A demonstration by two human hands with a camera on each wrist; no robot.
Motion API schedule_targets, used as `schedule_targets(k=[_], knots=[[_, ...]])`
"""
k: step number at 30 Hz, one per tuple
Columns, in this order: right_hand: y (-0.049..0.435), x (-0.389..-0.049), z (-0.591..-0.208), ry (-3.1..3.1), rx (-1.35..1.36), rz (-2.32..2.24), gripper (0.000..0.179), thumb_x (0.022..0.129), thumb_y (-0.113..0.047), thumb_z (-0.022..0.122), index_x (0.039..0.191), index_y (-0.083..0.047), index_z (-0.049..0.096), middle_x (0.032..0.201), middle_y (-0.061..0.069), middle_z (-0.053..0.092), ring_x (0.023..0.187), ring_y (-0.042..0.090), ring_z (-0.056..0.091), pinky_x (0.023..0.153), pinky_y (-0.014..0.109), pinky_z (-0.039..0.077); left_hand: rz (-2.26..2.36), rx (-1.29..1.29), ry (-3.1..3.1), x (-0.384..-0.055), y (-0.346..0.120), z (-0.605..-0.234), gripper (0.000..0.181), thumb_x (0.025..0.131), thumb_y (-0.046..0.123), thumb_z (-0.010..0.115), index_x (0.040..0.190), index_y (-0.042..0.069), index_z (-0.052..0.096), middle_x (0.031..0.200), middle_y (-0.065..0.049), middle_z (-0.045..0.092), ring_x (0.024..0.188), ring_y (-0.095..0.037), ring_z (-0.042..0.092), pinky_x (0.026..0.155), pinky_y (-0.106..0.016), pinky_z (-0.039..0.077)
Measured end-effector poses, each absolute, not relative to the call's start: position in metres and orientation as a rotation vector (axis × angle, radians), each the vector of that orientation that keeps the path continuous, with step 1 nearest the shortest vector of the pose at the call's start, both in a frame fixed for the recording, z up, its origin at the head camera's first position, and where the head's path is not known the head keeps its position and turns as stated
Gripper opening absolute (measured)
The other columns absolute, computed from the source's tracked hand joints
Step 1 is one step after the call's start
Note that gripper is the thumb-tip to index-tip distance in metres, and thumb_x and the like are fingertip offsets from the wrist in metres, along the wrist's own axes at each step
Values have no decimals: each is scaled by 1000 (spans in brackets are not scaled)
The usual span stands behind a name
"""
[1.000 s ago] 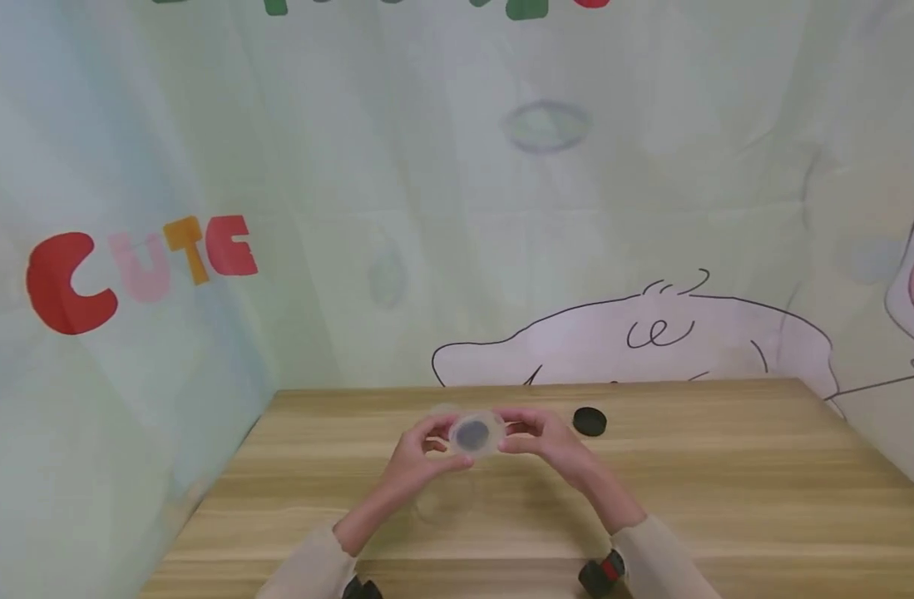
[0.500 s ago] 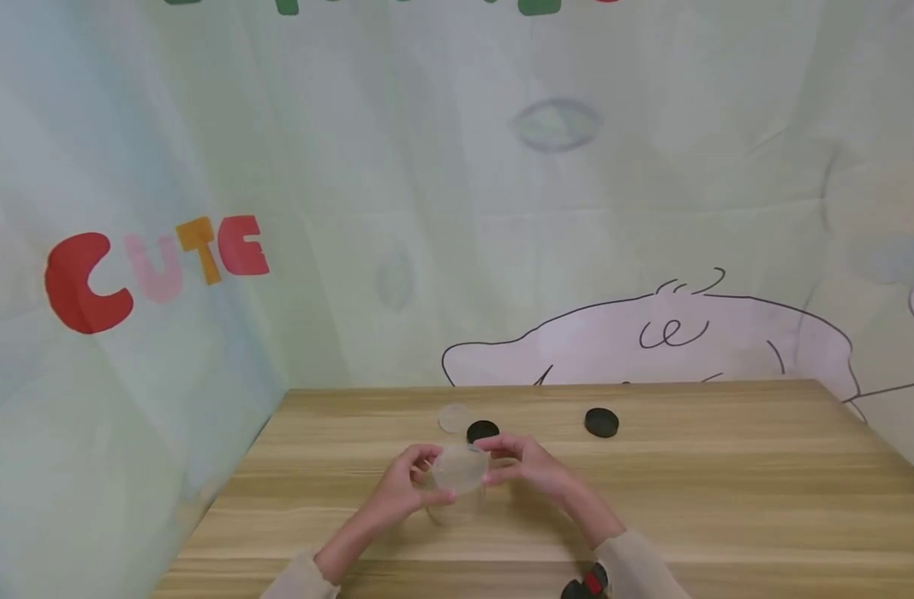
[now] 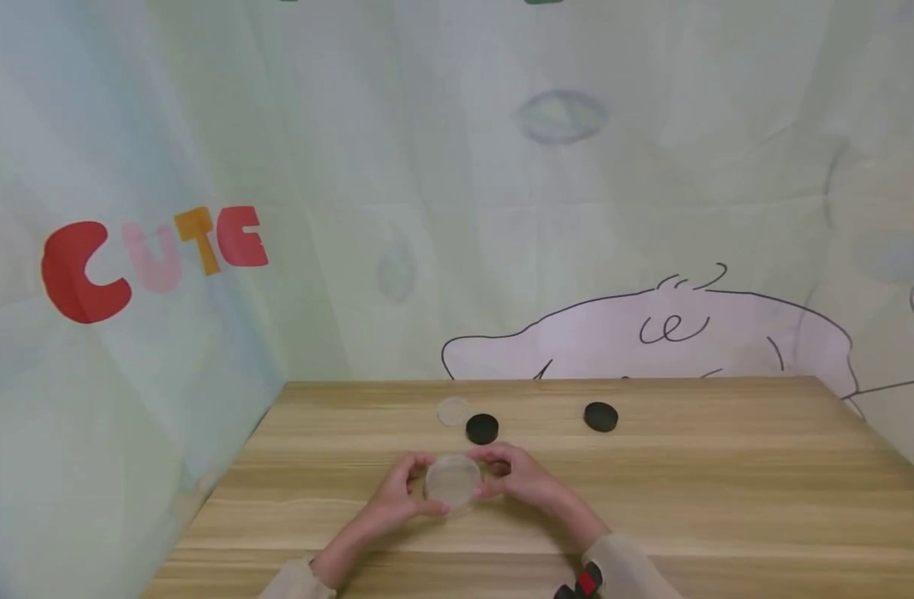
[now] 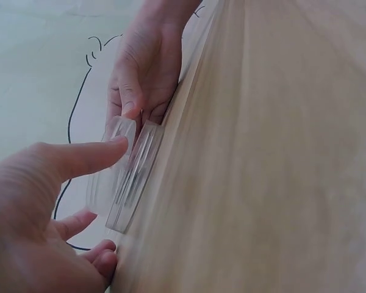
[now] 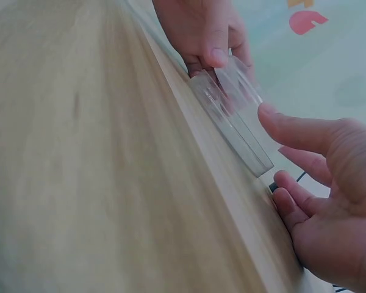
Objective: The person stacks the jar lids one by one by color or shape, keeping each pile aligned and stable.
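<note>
- Plastic lid (image 3: 453, 482) is lower now, just over the clear dish (image 4: 134, 178).
- Left hand (image 3: 393, 494) and right hand (image 3: 526, 479) both pinch the lid.
- So the two seem nearly together.

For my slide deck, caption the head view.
Left grip and right grip hold a clear round dish over a wooden table, a clear disc and two black round lids beyond.
</note>
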State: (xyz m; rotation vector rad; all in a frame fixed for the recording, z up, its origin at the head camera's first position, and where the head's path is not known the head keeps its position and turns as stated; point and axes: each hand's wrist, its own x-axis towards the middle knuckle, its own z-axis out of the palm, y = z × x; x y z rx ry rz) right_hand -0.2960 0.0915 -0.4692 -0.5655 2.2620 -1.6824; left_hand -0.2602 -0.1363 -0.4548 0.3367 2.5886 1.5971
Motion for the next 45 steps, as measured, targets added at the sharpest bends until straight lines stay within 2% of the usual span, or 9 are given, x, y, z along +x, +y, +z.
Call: schedule_targets(k=[6, 10, 22, 29, 37, 45], knots=[[90, -297, -471, 2326, -616, -1645, 50, 77, -8, 80, 124, -6, 63, 131, 15, 58, 127, 37, 50, 108, 56, 37, 1549, 349, 2659, -259, -135, -459, 66, 65, 6, 85, 123, -2, 55, 126, -17, 53, 117, -32, 49, 94, -39, 41], [88, -295, -471, 2350, -610, -1617, 49, 75, -10, 81, 121, -6, 64, 129, 14, 59, 123, 34, 51, 106, 55, 39, 1504, 363, 2697, -258, -136, -461, 65, 65, 9, 86, 122, 0, 56, 123, -16, 53, 116, -29, 48, 92, -35, 40], [92, -293, -469, 2351, -570, -1631, 53, 75, -9, 81, 124, -3, 61, 130, 14, 57, 124, 35, 51, 108, 54, 38, 1504, 424, 2674, -262, -136, -462, 66, 67, 10, 84, 125, -1, 55, 126, -16, 57, 119, -32, 49, 99, -45, 41], [92, -290, -469, 2339, -562, -1642, 54, 76, -8, 80, 126, -3, 60, 131, 14, 57, 123, 34, 52, 108, 54, 39, 1491, 427, 2651, -259, -137, -463, 68, 70, 14, 84, 129, 0, 53, 129, -17, 55, 124, -36, 47, 106, -58, 38], [91, -290, -469, 2333, -568, -1649, 56, 76, -8, 80, 128, -2, 58, 132, 16, 58, 122, 34, 53, 107, 53, 40, 1499, 423, 2652, -257, -138, -462, 67, 72, 12, 82, 129, -1, 51, 130, -19, 53, 124, -36, 47, 104, -57, 38], [94, -297, -472, 2334, -570, -1653, 56, 77, -8, 79, 128, -2, 58, 133, 18, 59, 119, 32, 55, 105, 49, 42, 1544, 375, 2613, -260, -136, -460, 64, 76, 13, 80, 130, -3, 51, 130, -17, 57, 118, -31, 51, 97, -44, 41]])
